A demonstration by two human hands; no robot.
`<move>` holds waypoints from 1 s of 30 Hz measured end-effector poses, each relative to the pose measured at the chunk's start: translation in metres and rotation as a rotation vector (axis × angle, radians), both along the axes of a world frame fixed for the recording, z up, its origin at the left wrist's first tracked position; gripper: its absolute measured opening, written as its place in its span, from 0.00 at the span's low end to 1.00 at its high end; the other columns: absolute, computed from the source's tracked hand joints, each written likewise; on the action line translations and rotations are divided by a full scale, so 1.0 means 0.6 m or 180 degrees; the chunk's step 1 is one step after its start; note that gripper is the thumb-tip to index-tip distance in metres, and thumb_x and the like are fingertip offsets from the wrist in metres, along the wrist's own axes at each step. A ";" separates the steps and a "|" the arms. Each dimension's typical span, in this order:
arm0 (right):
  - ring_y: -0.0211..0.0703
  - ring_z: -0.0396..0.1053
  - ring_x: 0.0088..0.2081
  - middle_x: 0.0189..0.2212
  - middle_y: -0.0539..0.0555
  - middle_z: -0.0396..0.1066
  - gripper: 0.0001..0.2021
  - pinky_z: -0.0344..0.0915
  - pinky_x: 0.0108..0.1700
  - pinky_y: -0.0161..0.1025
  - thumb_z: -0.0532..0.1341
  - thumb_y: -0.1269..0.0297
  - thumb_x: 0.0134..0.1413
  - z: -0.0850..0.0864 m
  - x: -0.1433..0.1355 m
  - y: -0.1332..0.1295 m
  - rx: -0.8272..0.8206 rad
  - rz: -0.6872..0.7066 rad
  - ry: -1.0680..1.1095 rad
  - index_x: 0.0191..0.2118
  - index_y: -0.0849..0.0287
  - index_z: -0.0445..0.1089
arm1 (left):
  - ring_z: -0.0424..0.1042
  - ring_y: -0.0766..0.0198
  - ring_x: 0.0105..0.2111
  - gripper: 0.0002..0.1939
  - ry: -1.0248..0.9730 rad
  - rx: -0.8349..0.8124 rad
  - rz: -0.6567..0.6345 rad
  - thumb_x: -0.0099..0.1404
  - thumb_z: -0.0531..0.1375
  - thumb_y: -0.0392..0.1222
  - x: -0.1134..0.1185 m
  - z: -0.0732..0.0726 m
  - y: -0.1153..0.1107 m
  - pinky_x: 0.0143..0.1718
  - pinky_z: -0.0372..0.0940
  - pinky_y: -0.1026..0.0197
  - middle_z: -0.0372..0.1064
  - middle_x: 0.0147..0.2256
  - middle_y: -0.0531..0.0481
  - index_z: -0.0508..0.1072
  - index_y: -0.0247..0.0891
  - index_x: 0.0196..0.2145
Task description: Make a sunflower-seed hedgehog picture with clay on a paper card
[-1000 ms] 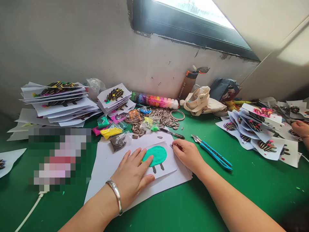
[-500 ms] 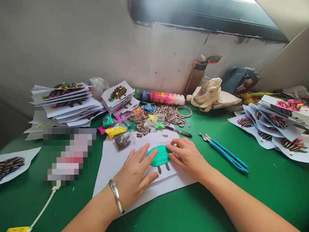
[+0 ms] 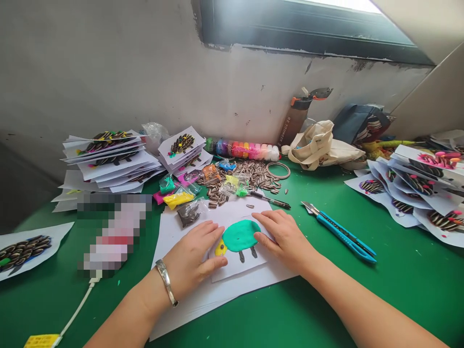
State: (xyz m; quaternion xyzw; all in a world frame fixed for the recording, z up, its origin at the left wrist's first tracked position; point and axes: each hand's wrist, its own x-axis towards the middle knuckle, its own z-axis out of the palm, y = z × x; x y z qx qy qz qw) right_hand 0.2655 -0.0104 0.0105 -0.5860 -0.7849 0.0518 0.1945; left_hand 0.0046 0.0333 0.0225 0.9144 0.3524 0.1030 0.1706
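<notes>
On a small white card (image 3: 232, 270) lies a flat animal figure: a green clay body (image 3: 241, 235), a yellow clay head (image 3: 220, 248) with a dark eye, and two dark legs (image 3: 242, 256). My left hand (image 3: 197, 256) rests at the card's left side by the yellow head, its fingers stretched and the thumb apart. At the right edge of the green body, my right hand (image 3: 284, 239) has its fingers extended, with the fingertips at or just over the clay. Neither hand grips anything. Larger white sheets (image 3: 174, 309) lie under the card.
Bagged clay, including a yellow packet (image 3: 178, 199) and a dark packet (image 3: 189, 213), lies behind the sheets, near loose sunflower seeds (image 3: 259, 174) and a pen (image 3: 270, 199). A blue utility knife (image 3: 344, 234) lies right. Decorated cards are stacked left (image 3: 112, 164) and right (image 3: 420, 186).
My left hand has drawn back left off the green clay, uncovering the yellow head. My right hand stays at the body's right edge. The view has shifted slightly.
</notes>
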 end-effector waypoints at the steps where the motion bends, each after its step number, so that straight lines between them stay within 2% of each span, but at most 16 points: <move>1: 0.49 0.62 0.44 0.45 0.57 0.68 0.17 0.60 0.45 0.46 0.54 0.58 0.60 0.000 0.000 0.000 0.0003 0.0014 0.0007 0.53 0.51 0.65 | 0.59 0.51 0.58 0.28 -0.0002 0.0015 -0.0008 0.63 0.57 0.51 -0.001 -0.002 -0.001 0.58 0.58 0.50 0.62 0.57 0.43 0.63 0.38 0.58; 6: 0.48 0.63 0.43 0.45 0.56 0.68 0.12 0.60 0.44 0.46 0.54 0.58 0.60 0.000 -0.001 0.000 -0.0047 0.0058 -0.0111 0.47 0.49 0.70 | 0.59 0.51 0.57 0.27 -0.0018 0.0095 0.0018 0.62 0.58 0.51 0.000 -0.007 -0.003 0.57 0.58 0.51 0.61 0.57 0.42 0.64 0.39 0.57; 12: 0.49 0.64 0.45 0.45 0.59 0.69 0.17 0.63 0.45 0.48 0.53 0.59 0.61 -0.013 0.005 0.000 0.0218 0.0044 0.0129 0.53 0.55 0.66 | 0.67 0.55 0.52 0.19 -0.0322 0.0356 0.0058 0.67 0.52 0.48 0.003 0.004 -0.001 0.55 0.62 0.52 0.70 0.49 0.42 0.69 0.36 0.51; 15: 0.50 0.65 0.46 0.45 0.59 0.70 0.16 0.64 0.45 0.48 0.53 0.59 0.61 -0.018 0.007 0.001 0.0478 -0.0112 0.0372 0.51 0.57 0.67 | 0.71 0.57 0.47 0.16 -0.0661 0.0691 0.0337 0.68 0.51 0.44 -0.001 0.007 0.002 0.52 0.65 0.53 0.74 0.44 0.44 0.72 0.36 0.47; 19: 0.50 0.66 0.46 0.43 0.58 0.70 0.15 0.66 0.46 0.48 0.53 0.59 0.60 -0.020 0.010 0.003 0.0657 -0.0245 0.0620 0.49 0.56 0.69 | 0.73 0.59 0.43 0.15 -0.0887 0.0939 0.0978 0.68 0.50 0.41 -0.016 0.010 0.014 0.49 0.66 0.57 0.76 0.41 0.46 0.75 0.37 0.43; 22: 0.49 0.68 0.45 0.42 0.58 0.71 0.14 0.67 0.45 0.47 0.54 0.59 0.60 -0.019 0.015 0.006 0.0641 -0.0247 0.0736 0.47 0.56 0.70 | 0.72 0.60 0.44 0.16 -0.0545 0.0896 0.1542 0.67 0.49 0.40 -0.033 0.023 0.032 0.50 0.65 0.60 0.75 0.42 0.46 0.76 0.37 0.43; 24: 0.49 0.69 0.44 0.41 0.58 0.72 0.14 0.69 0.44 0.46 0.54 0.59 0.60 -0.017 0.018 0.007 0.0614 -0.0241 0.0806 0.46 0.56 0.71 | 0.71 0.60 0.46 0.17 0.0058 0.0721 0.2062 0.67 0.48 0.40 -0.043 0.041 0.052 0.51 0.63 0.61 0.74 0.45 0.48 0.75 0.38 0.45; 25: 0.49 0.69 0.44 0.41 0.58 0.72 0.13 0.69 0.44 0.46 0.54 0.59 0.59 -0.016 0.019 0.008 0.0596 -0.0241 0.0841 0.45 0.56 0.72 | 0.71 0.58 0.46 0.18 0.0193 0.0689 0.2190 0.66 0.48 0.39 -0.046 0.052 0.065 0.49 0.64 0.60 0.74 0.45 0.47 0.75 0.38 0.45; 28: 0.48 0.70 0.43 0.40 0.57 0.72 0.13 0.70 0.43 0.45 0.54 0.60 0.59 -0.012 0.018 0.006 0.0563 -0.0226 0.0911 0.44 0.56 0.72 | 0.71 0.57 0.46 0.18 0.0482 0.0648 0.2186 0.67 0.47 0.40 -0.044 0.084 0.112 0.48 0.64 0.59 0.73 0.46 0.49 0.75 0.42 0.45; 30: 0.48 0.70 0.42 0.39 0.57 0.73 0.12 0.70 0.42 0.44 0.54 0.60 0.60 -0.009 0.016 0.004 0.0539 -0.0159 0.0907 0.43 0.56 0.72 | 0.70 0.57 0.47 0.16 0.0732 0.0611 0.2122 0.67 0.48 0.42 -0.031 0.097 0.150 0.48 0.62 0.59 0.73 0.46 0.48 0.75 0.43 0.43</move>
